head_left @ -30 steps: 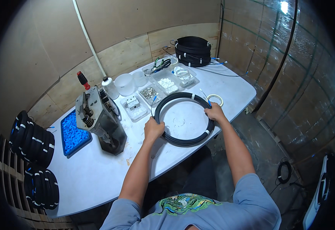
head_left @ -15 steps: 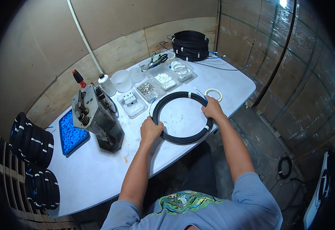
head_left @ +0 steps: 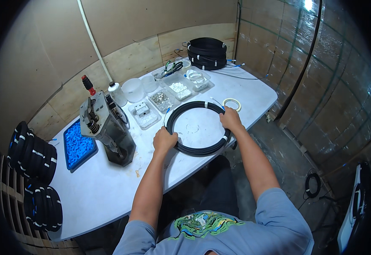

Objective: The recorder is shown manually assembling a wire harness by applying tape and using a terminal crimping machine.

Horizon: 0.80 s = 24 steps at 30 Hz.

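A coil of black cable (head_left: 197,151) lies flat near the table's front edge, bound with small white tape bands. My left hand (head_left: 165,139) is wrapped round its left side. On the upper right of the ring, my right hand (head_left: 230,118) grips it too. One cable end with a blue connector (head_left: 167,110) sticks up beside the coil's upper left. A thin white-tipped end (head_left: 213,99) shows near my right hand, and just beyond lies a roll of cream tape (head_left: 232,105).
A metal hand press (head_left: 109,127) stands left of centre beside a blue tray of small blue parts (head_left: 80,144). Clear bins (head_left: 144,115) hold small fittings. More black coils are stacked at the back (head_left: 207,53) and at the left (head_left: 32,153).
The view has shifted slightly. Both hands keep their hold on the cable coil, which lies in nearly the same place on the table.
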Tool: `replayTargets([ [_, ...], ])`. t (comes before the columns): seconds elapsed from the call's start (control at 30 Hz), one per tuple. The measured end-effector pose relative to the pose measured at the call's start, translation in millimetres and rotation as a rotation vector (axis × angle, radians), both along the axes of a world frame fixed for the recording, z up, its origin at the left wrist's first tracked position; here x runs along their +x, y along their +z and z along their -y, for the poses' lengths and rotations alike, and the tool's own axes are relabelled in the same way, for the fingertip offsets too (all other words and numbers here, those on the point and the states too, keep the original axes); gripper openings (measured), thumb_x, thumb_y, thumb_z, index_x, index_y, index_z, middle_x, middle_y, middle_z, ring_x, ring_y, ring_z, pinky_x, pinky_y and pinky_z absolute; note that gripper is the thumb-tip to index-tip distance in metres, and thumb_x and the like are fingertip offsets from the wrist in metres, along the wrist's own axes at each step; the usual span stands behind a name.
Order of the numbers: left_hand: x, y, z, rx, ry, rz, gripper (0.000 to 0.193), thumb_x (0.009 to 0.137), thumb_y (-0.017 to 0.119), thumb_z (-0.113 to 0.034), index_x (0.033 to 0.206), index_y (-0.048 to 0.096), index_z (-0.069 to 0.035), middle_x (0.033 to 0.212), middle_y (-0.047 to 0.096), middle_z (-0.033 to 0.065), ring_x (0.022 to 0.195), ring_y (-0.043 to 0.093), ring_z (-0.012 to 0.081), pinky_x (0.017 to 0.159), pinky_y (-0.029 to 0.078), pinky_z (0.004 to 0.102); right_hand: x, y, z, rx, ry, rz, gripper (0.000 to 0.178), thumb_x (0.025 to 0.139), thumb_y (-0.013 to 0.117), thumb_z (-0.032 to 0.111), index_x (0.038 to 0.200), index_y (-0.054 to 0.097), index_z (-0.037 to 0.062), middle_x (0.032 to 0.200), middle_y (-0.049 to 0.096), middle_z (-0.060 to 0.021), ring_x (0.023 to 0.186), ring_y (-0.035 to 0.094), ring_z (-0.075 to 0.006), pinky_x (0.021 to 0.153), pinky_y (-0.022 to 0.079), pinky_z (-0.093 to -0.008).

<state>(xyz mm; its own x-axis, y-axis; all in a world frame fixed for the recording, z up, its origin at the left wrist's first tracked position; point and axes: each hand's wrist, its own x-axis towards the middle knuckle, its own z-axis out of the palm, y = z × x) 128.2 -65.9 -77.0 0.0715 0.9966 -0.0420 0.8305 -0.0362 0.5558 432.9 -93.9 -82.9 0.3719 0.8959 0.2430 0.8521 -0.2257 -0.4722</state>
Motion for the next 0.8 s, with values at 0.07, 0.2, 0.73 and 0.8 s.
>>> replayTargets([
  [0.07, 0, -3, 0, 0.000, -0.002, 0.003, 0.052, 0.079, 0.065, -0.031, 0.115, 0.061, 0.005, 0.114, 0.067, 0.0252, 0.107, 0.066, 0.0409, 0.093, 0.052, 0.0476, 0, 0, 0, 0.001, 0.005, 0.001, 0.032, 0.086, 0.066, 0.017, 0.109, 0.064, -0.0045, 0.105, 0.067, -0.0275, 0.102, 0.065, -0.0437, 0.093, 0.051, -0.0489],
  [0.2, 0, -2, 3, 0.002, 0.008, -0.014, 0.052, 0.079, 0.065, -0.032, 0.117, 0.061, 0.004, 0.116, 0.067, 0.0242, 0.109, 0.065, 0.0400, 0.094, 0.052, 0.0478, -1, -2, 0, 0.006, 0.005, 0.000, 0.029, 0.085, 0.064, 0.016, 0.105, 0.066, -0.0047, 0.105, 0.068, -0.0280, 0.102, 0.065, -0.0434, 0.093, 0.052, -0.0482],
  [0.73, 4, 4, 4, -0.023, 0.001, -0.021, 0.056, 0.080, 0.063, -0.031, 0.124, 0.058, 0.003, 0.123, 0.065, 0.0238, 0.114, 0.063, 0.0404, 0.098, 0.050, 0.0482, 18, -19, -5, 0.160, -0.022, -0.119, 0.054, 0.102, 0.042, 0.043, 0.090, 0.071, -0.0016, 0.092, 0.068, -0.0294, 0.093, 0.065, -0.0474, 0.089, 0.049, -0.0531],
  [0.8, 6, 3, 4, -0.026, -0.004, -0.021, 0.057, 0.080, 0.063, -0.032, 0.125, 0.058, 0.003, 0.123, 0.064, 0.0238, 0.114, 0.063, 0.0404, 0.098, 0.050, 0.0482, 21, -23, -2, 0.231, -0.095, -0.181, 0.057, 0.102, 0.038, 0.044, 0.091, 0.072, -0.0005, 0.094, 0.068, -0.0287, 0.094, 0.064, -0.0486, 0.089, 0.048, -0.0549],
])
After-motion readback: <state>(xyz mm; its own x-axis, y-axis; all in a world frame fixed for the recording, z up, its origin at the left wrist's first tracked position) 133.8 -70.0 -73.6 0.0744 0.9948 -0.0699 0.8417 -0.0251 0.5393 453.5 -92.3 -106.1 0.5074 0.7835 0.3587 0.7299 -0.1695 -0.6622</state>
